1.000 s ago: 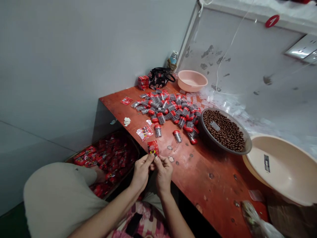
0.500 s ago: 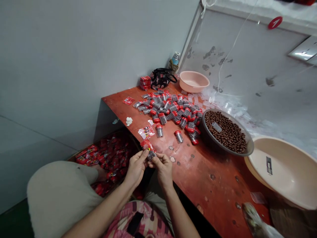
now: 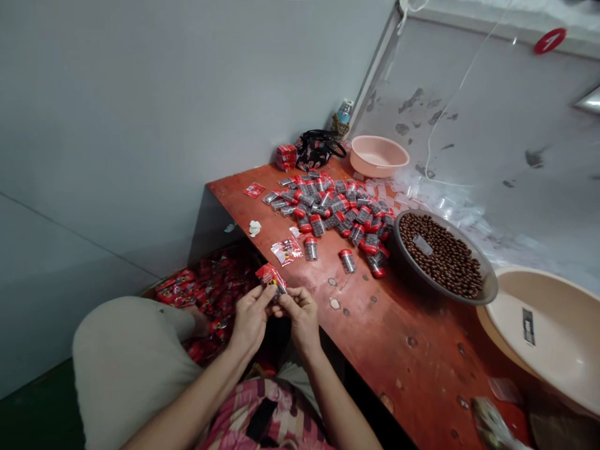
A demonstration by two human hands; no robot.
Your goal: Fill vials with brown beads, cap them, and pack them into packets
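Observation:
My left hand [image 3: 250, 319] and my right hand [image 3: 300, 317] meet over the near table edge, both pinching a red printed packet [image 3: 270, 278]. A small dark-filled jar seems to sit at the packet's lower end, mostly hidden by my fingers. Beyond them lies a heap of red-capped clear jars [image 3: 332, 209] filled with dark contents, and a few stand loose nearest my hands. A flat red-and-white packet [image 3: 287, 252] lies just past my fingers. A grey bowl of brown balls [image 3: 440, 255] sits to the right.
My hands work at a worn red table [image 3: 403, 350]. On the left, a co-worker in a beige top [image 3: 126, 362] reaches a hand [image 3: 199, 322] into a box of red packets [image 3: 206, 294]. A pink basin [image 3: 379, 156], a large beige basin [image 3: 539, 331] and a black bag [image 3: 319, 150] stand around the table.
The red packet has tilted from upright and now lies angled, with a jar at its lower end. My hands have moved slightly left and up in view, and the whole scene has shifted right.

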